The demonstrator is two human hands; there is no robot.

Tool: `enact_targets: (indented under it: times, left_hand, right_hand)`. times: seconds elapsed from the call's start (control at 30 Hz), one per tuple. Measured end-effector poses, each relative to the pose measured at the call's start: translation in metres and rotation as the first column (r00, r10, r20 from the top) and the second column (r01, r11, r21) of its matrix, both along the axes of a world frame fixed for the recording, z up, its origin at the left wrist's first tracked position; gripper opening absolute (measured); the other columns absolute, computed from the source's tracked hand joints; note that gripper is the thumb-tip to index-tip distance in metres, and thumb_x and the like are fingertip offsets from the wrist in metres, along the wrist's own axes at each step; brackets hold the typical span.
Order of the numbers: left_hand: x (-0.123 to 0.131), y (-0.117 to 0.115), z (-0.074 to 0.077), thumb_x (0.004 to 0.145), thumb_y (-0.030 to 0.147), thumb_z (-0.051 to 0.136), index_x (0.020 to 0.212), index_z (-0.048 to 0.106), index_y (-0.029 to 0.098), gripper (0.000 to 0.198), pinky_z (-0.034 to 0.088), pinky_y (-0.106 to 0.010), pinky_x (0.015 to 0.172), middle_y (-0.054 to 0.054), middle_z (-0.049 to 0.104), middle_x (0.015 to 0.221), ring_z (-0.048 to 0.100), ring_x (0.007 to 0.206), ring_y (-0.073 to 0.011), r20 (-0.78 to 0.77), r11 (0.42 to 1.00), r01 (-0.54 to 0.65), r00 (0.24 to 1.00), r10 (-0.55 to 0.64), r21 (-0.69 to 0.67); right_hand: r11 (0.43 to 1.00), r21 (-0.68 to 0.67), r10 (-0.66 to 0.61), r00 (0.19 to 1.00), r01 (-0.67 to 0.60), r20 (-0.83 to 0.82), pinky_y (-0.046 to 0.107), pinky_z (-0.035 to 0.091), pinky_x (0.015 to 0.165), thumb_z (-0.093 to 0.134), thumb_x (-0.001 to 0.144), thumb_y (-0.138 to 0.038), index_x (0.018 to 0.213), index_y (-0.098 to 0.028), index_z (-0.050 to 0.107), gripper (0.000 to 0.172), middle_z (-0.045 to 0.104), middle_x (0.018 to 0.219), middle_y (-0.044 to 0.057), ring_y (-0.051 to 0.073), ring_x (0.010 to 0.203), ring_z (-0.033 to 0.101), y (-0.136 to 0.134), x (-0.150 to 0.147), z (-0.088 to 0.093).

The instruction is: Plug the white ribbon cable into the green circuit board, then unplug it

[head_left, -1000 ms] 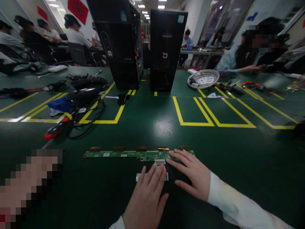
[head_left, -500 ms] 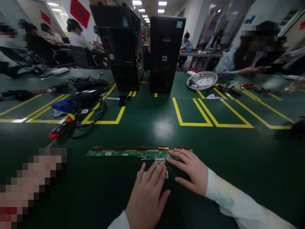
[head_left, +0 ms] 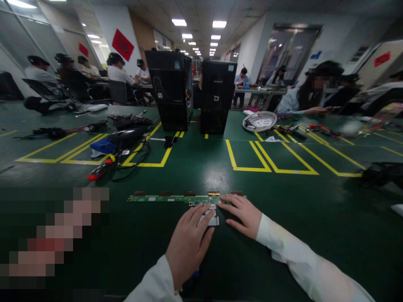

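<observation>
A long, narrow green circuit board (head_left: pixel 157 199) with brown tabs along its far edge lies flat on the table. My right hand (head_left: pixel 242 214) rests palm down at its right part, fingers stretched and the tips on the board. Over the board's near edge reaches my left hand (head_left: pixel 190 237), fingers spread and bent slightly, thumb apart. Beneath its fingertips is a flat whitish piece (head_left: pixel 214 220), like a short ribbon cable, at the board's connector. The fingers hide part of this piece and of the board's near edge.
Two black computer towers (head_left: pixel 215 96) stand at the table's far side. A screwdriver (head_left: pixel 100 170) with a red-black handle and a tangle of black cables (head_left: pixel 138 155) lie left. A white basket (head_left: pixel 260 121) stands back right. Several people sit beyond; a blurred-out arm (head_left: pixel 63 222) extends at left.
The camera view has tilted up, showing more of the room. My left hand has shifted a little left and turned, uncovering more of the whitish piece. My right hand stays on the board.
</observation>
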State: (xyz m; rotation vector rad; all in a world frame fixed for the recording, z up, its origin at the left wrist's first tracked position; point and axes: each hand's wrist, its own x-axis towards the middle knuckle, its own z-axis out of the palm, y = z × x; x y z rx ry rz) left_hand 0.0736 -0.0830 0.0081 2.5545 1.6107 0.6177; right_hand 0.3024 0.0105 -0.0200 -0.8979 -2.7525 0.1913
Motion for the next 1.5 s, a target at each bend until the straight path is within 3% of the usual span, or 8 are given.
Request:
enact_targets:
  times: [0.17,0.43,0.57,0.8,1.03,1.13,1.27,1.5]
  left_hand:
    - [-0.032,-0.023,0.0,0.094,0.028,0.041,0.132,0.048,0.024,0.039,0.042,-0.047,0.103,-0.006,0.051,0.138,0.047,0.126,-0.0235,-0.038,0.997,-0.077,0.996,0.079,0.03]
    - [-0.101,-0.044,-0.028,0.094,0.033,0.041,0.125,0.055,0.02,0.037,0.046,-0.044,0.099,-0.009,0.058,0.129,0.055,0.118,-0.024,-0.024,0.954,-0.288,0.956,0.291,0.08]
    - [-0.103,-0.043,-0.033,0.094,0.033,0.042,0.125,0.056,0.021,0.036,0.043,-0.046,0.102,-0.008,0.058,0.129,0.053,0.12,-0.0236,-0.015,0.959,-0.277,0.96,0.279,0.065]
    - [-0.097,-0.039,-0.026,0.093,0.027,0.042,0.124,0.057,0.021,0.034,0.04,-0.048,0.104,-0.007,0.058,0.129,0.052,0.122,-0.0231,-0.016,0.972,-0.227,0.974,0.228,0.055]
    - [-0.095,-0.041,-0.026,0.093,0.027,0.042,0.123,0.057,0.022,0.034,0.042,-0.047,0.103,-0.007,0.059,0.128,0.053,0.121,-0.0226,0.009,0.967,-0.247,0.969,0.247,0.064]
    - [-0.095,-0.041,-0.027,0.093,0.027,0.041,0.123,0.057,0.022,0.034,0.041,-0.047,0.104,-0.007,0.059,0.127,0.053,0.121,-0.0227,0.017,0.967,-0.246,0.969,0.245,0.064]
    - [-0.096,-0.041,-0.028,0.094,0.027,0.041,0.125,0.055,0.021,0.035,0.041,-0.047,0.104,-0.007,0.058,0.129,0.052,0.122,-0.023,0.007,0.968,-0.243,0.97,0.243,0.056]
    - [-0.099,-0.04,-0.036,0.093,0.03,0.042,0.127,0.054,0.022,0.036,0.04,-0.048,0.105,-0.006,0.056,0.131,0.052,0.122,-0.0232,-0.001,0.969,-0.234,0.972,0.235,0.073]
  right_hand:
    - [0.999,0.047,-0.003,1.0,0.004,-0.029,0.05,0.033,0.107,0.043,0.092,-0.035,0.131,-0.019,0.052,0.044,0.045,0.138,0.013,0.026,0.132,0.034,-0.003,-0.003,0.001]
    - [0.995,-0.002,0.101,0.995,-0.101,-0.012,0.053,0.026,0.109,0.045,0.091,-0.046,0.135,-0.026,0.049,0.049,0.029,0.15,0.011,0.029,0.139,0.021,-0.008,-0.018,0.006]
    - [0.994,-0.035,0.107,0.993,-0.106,0.042,0.053,0.024,0.109,0.047,0.089,-0.049,0.138,-0.027,0.046,0.054,0.028,0.151,0.012,0.029,0.138,0.024,-0.007,-0.02,0.007]
    - [0.998,-0.046,0.049,0.996,-0.046,0.07,0.053,0.026,0.109,0.051,0.088,-0.051,0.139,-0.028,0.044,0.057,0.032,0.149,0.012,0.029,0.137,0.028,-0.013,-0.019,0.007]
    - [0.987,0.055,-0.154,0.985,0.15,0.077,0.057,0.033,0.105,0.041,0.091,-0.053,0.142,-0.03,0.04,0.056,0.031,0.149,0.012,0.032,0.135,0.032,-0.027,0.023,-0.017]
    - [0.94,0.159,-0.313,0.949,0.303,0.045,0.058,0.037,0.102,0.036,0.093,-0.053,0.14,-0.03,0.043,0.053,0.034,0.148,0.012,0.032,0.133,0.036,-0.034,0.056,-0.032]
    - [0.804,0.236,-0.569,0.822,0.546,0.038,0.056,0.041,0.099,0.032,0.093,-0.053,0.136,-0.029,0.048,0.053,0.044,0.141,0.013,0.033,0.127,0.044,-0.045,0.109,-0.043]
    - [0.623,0.237,-0.779,0.619,0.746,0.099,0.052,0.047,0.093,0.026,0.091,-0.056,0.139,-0.024,0.046,0.061,0.047,0.137,0.017,0.035,0.123,0.048,-0.054,0.178,-0.052]
